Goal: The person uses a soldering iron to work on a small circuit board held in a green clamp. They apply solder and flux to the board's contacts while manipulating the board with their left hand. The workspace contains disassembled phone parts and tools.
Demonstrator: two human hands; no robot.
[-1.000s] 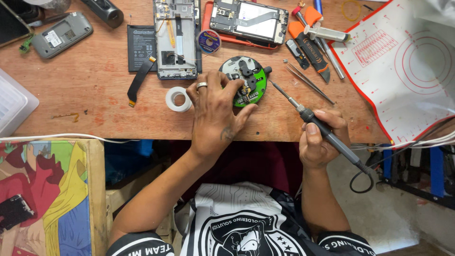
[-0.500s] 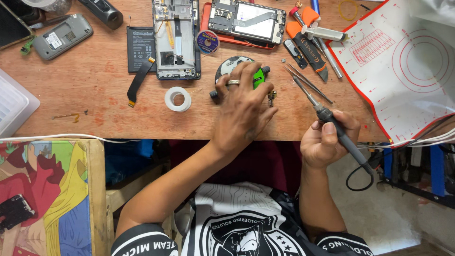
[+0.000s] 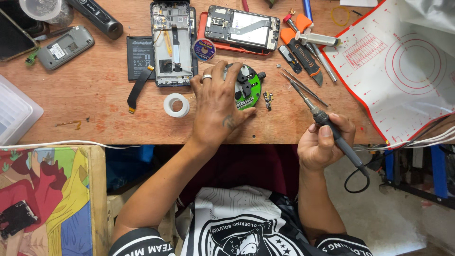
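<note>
A person at a wooden bench (image 3: 95, 114) rests the left hand (image 3: 218, 106), a ring on one finger, over a round green jig (image 3: 247, 86), fingers spread across its top and thumb against its near edge; the jig lies flat near the bench's middle, with a small gold part (image 3: 268, 99) just beside it on the right. The right hand (image 3: 322, 142) is wrapped firmly around a soldering iron (image 3: 327, 125), held off the bench's front edge with its tip aimed up toward tweezers (image 3: 303, 87). A clear cup (image 3: 42, 9) at the far left corner holds something too blurred to tell, and a pale tray (image 3: 14, 111) juts in at the left edge, contents unclear. Behind the jig lie an opened phone (image 3: 171, 42), a second phone (image 3: 241, 26) on a red case, a solder spool (image 3: 204, 49) between them, and a battery (image 3: 140, 56). A tape roll (image 3: 176, 105) sits left of the hand; a white mat (image 3: 403, 61) covers the right end.
</note>
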